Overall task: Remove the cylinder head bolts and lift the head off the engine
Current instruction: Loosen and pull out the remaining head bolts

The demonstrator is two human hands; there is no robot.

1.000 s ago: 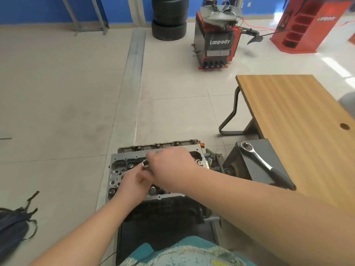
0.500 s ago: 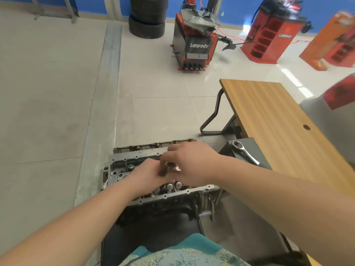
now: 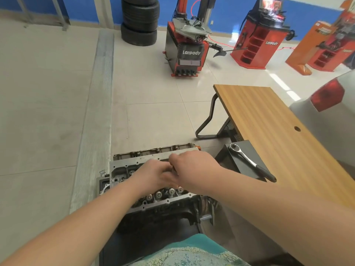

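Low in the centre of the frame, the cylinder head [image 3: 123, 169] is seen seated on the engine [image 3: 163, 214]. Both hands are brought together above it: the left hand [image 3: 153, 175] and right hand [image 3: 192, 169] are curled, touching, but what is gripped cannot be told. At right, a ratchet [image 3: 249, 162] is laid beside the wooden desk [image 3: 269, 131].
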